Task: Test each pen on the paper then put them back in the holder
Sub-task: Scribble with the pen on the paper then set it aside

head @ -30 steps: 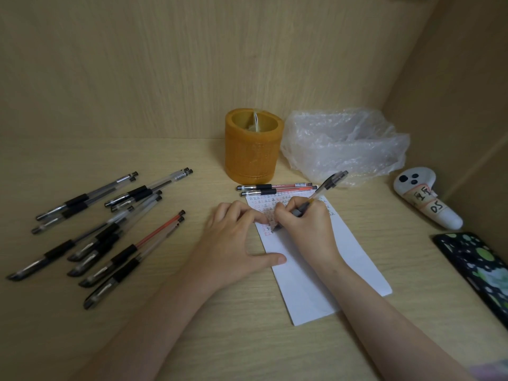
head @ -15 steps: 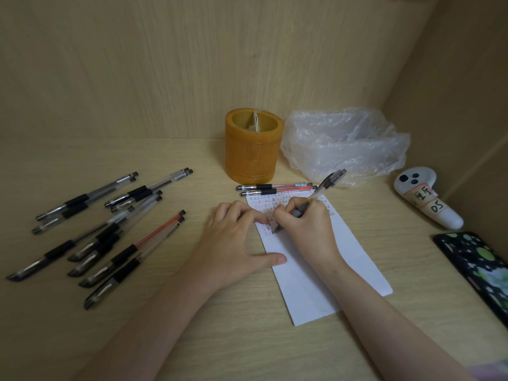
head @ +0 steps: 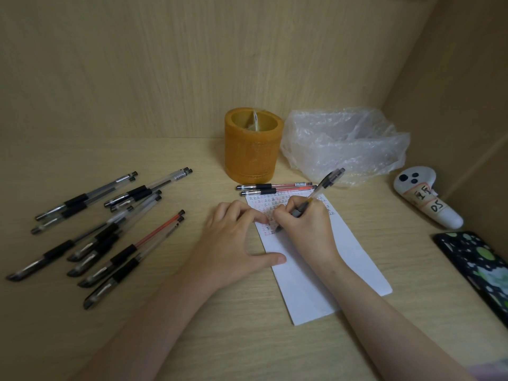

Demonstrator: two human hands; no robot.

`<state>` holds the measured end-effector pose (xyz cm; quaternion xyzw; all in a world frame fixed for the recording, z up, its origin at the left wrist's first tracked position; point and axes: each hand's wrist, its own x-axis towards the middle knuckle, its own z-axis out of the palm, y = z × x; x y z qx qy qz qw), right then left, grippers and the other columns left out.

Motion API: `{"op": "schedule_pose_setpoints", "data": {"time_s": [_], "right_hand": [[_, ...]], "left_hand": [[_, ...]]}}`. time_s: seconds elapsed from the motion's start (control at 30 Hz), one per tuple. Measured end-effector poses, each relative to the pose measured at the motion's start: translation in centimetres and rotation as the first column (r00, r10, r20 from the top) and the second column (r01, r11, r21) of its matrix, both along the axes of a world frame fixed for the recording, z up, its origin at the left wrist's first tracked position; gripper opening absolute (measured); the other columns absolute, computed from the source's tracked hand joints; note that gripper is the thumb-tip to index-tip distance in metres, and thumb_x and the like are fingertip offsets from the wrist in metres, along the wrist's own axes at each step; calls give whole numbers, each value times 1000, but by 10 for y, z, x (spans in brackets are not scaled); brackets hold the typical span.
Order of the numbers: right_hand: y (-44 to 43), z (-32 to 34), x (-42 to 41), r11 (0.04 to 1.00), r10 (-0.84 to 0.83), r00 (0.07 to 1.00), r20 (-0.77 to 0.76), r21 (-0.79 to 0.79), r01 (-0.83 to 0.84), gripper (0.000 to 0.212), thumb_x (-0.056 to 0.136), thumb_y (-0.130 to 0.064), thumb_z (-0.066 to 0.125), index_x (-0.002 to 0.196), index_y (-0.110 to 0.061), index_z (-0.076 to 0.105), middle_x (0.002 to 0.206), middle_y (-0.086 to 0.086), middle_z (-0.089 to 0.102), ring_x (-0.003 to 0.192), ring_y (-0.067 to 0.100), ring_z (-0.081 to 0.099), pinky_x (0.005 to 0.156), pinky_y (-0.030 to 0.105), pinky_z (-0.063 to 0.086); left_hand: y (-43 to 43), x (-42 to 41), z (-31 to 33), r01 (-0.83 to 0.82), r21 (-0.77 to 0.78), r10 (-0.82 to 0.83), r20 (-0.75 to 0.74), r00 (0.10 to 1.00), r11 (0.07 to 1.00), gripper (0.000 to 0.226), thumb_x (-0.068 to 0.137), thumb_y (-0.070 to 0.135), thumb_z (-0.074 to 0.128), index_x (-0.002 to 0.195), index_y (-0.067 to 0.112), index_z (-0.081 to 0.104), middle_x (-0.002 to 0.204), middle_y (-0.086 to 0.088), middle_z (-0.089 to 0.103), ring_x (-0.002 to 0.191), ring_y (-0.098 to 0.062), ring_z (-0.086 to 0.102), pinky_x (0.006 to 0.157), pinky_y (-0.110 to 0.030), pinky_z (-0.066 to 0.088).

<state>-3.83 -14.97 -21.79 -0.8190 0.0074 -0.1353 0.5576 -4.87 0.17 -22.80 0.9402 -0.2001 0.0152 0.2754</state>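
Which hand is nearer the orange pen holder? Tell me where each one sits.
Right, narrowly. The right hand, gripping a pen, lies in front of the orange pen holder, slightly right. The left hand presses the paper a bit further toward the person.

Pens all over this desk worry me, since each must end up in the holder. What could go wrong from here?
1. The two red pens lie right at the paper's top edge; the right hand or its pen might knock them.
2. The left hand only pins the paper's left side, so it may shift.
3. Tested and untested pens could get mixed in the loose pile.
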Motion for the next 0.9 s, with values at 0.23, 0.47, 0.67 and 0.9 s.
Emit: {"op": "schedule_pose_setpoints", "data": {"time_s": [0.23, 0.47, 0.67, 0.9], "right_hand": [[-1, -1, 0, 1000, -6, 1000, -10, 15, 6, 41, 77, 1, 60, 44, -17, 45, 36, -13, 42, 41, 3, 39, 46, 10, 30], [-19, 17, 7, 863, 49, 992, -117, 505, 17, 59, 96, -49, 43, 56, -7, 57, 41, 3, 43, 38, 11, 33, 39, 19, 27], [-31, 15, 14, 632, 189, 977, -104, 774, -40, 29, 96, -28, 45, 76, -10, 55, 60, -1, 51, 44, 10, 35, 40, 20, 25], [-46, 15, 10, 748, 151, 988, -43, 659, -85, 28, 85, -40, 64, 91, -16, 50, 51, -6, 41, 35, 5, 26, 32, 16, 22]], "left_hand": [[0, 0, 0, 0, 0, 0, -1, 1000, 1000, 67, 62, 74, 57, 118, 41, 44, 114, 22, 33, 116, -2, 23, 102, -24, 25], [0, 0, 0, 2, -8, -2, -19, 1000, 1000, 67, 61, 75, 55, 118, 42, 43, 114, 22, 32, 117, -2, 22, 104, -27, 25], [1, 0, 1, 11, -19, -12, -34, 999, 1000, 66, 64, 72, 58, 121, 42, 42, 116, 22, 31, 118, -1, 21, 104, -26, 25], [2, -1, 2, 11, -28, -11, -21, 1000, 1000, 71, 63, 73, 57, 124, 40, 40, 117, 21, 33, 119, -2, 24, 103, -26, 27]]}}
